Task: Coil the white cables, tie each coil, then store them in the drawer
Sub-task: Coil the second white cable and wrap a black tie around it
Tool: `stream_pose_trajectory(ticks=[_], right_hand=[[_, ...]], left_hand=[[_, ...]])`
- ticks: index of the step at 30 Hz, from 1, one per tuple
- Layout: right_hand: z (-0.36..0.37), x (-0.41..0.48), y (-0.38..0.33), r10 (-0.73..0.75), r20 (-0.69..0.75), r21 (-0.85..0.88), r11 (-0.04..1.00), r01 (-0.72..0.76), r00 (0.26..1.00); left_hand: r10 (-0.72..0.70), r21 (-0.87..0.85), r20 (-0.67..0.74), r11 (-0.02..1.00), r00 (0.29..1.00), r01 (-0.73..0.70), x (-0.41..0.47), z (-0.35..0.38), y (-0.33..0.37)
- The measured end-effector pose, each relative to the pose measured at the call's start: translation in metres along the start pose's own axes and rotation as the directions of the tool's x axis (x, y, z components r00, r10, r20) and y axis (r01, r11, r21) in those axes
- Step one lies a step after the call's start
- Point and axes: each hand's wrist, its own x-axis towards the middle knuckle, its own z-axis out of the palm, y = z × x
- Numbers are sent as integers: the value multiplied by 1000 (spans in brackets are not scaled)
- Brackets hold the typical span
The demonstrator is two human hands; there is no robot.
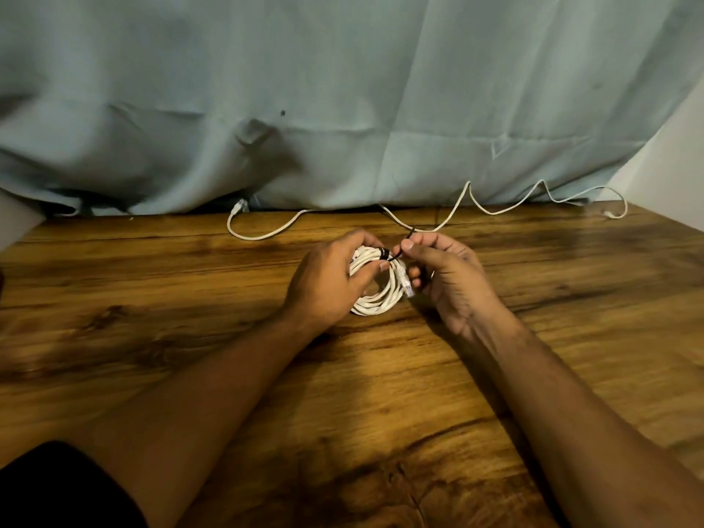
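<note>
While the wood-grain surface [152,299] nearest the person carries only the two bare forearms, the work sits where the hands meet. The left hand [327,278] has its fingers and thumb curled round the far-left side of a coiled white network cable [381,299], whose lower loops rest on the surface between the two hands. The right hand [449,280], just beside the coil, pinches the free end of a black tie [386,255] between thumb and forefinger; the tie is wrapped over the top of the coil, next to the left thumb.

The coil looks light and springy: the loops are likely to fan apart if the left hand loosens before the tie is cinched, so the best hold is across all the loops close to the tie. The jacket seems smooth and may slip. The clear plug [407,285] hanging on the coil's right side, by the right palm, has a small latch that is probably fragile, so it is better not to pull on it.

Beyond both hands, a second white cable [449,217] lies loose and uncoiled, well apart from the coil, trailing along the far edge below a pale blue curtain [343,89]. No drawer or other container is in view, so its contents cannot be told.
</note>
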Motion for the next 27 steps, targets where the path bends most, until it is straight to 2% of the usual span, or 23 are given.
stream_pose_trajectory(ticks=[5,10,19,22,24,27], right_hand=[[2,0,-1,4,2,15,1000,-4,1000],[3,0,-3,-20,20,-40,999,21,1000],[1,3,-3,-35,-56,-25,999,34,998],[0,3,-3,-22,-61,-16,1000,22,998],[0,3,-3,-11,-70,0,1000,11,997],[-3,5,-4,0,-86,18,1000,2,996]], left_hand=[[-53,65,-42,996,998,55,0,-1,1],[-63,74,-56,995,996,67,1,-1,1],[47,49,-7,998,999,-47,-3,-3,13],[-25,-123,46,992,999,30,-3,-1,14],[-86,-299,110,947,990,115,-2,0,14],[-121,-426,180,885,976,189,-1,2,17]])
